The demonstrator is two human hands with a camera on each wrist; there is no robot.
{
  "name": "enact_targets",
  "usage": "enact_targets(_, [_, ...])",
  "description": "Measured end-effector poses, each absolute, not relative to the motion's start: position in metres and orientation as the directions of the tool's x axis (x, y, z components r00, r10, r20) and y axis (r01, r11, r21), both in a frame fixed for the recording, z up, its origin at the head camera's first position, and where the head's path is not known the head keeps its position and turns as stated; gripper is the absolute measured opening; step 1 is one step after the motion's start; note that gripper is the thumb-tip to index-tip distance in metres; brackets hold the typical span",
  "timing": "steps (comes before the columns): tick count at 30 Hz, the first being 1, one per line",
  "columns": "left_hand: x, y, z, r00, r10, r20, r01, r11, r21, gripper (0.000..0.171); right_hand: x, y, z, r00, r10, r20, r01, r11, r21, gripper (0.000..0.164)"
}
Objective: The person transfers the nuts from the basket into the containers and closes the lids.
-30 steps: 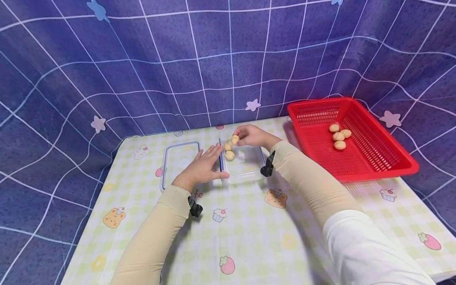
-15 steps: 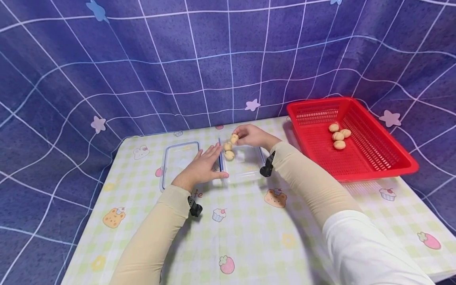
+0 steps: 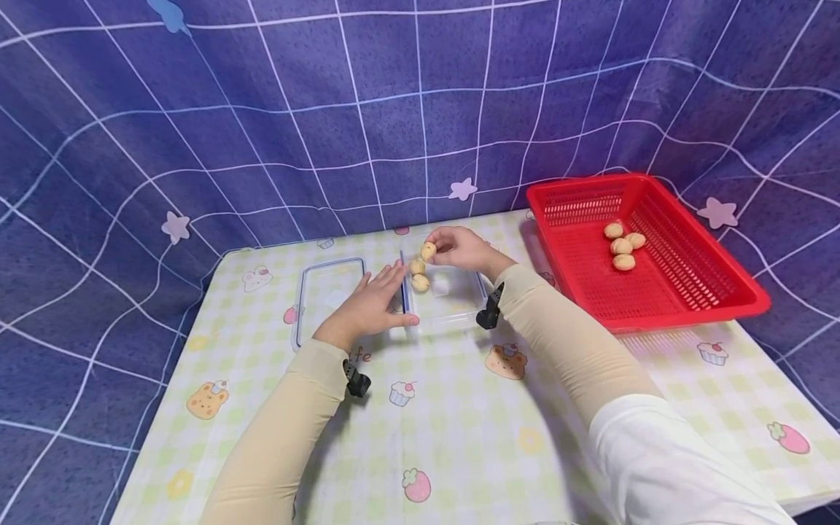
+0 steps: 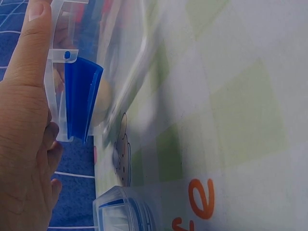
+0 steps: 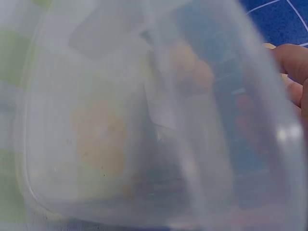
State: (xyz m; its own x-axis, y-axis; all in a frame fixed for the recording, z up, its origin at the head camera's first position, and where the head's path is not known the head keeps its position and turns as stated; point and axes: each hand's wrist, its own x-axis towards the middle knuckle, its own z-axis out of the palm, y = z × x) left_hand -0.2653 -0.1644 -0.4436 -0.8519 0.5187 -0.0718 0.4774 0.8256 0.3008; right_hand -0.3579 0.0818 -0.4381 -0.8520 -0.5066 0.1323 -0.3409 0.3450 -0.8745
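A: Where is the walnut, and what does your grip do?

B: The walnut [image 3: 428,251] (it looks like one, at least) is at the far left corner of the clear container [image 3: 446,322], pinched between thumb and fingers of my right grip [image 3: 462,249]. Whether it touches the container's floor, I cannot tell. My left grip [image 3: 369,302] is clamped on nothing; its fingers are spread, beside the container's wall with the blue clip [image 4: 82,101].

A: How would you do this step well?

B: In my judgement, I should lower the walnut softly, in line with the middle walnut [image 3: 417,267] and the near walnut [image 3: 420,283], and release it only when it sits. A rounded shell could roll and push its neighbours. With the left, a light support should be enough, so that the container does not slide on the tabletop [image 3: 354,459].

A: And which way does it point?

B: It is nearly round, so I find no clear front. Its long axis seems to run roughly near to far, but my fingers cover one side, so I am not sure. The near walnut looks longer from side to side.
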Motion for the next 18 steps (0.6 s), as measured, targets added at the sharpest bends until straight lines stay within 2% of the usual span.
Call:
enact_targets(10, [-0.2680, -0.1653, -0.4474, -0.849, 0.525, -0.068, 0.487, 0.825, 0.288, 0.108, -0.3560, 0.0812, -0.4392, -0.853, -0.499, 0.151, -0.359, 0.352, -0.865, 0.029])
enact_targets(18, [-0.2677, -0.1661, -0.4464, -0.847, 0.528, -0.061, 0.493, 0.824, 0.280, 0.109, -0.3572, 0.0817, -0.4395, -0.846, -0.512, 0.148, -0.359, 0.343, -0.868, 0.037])
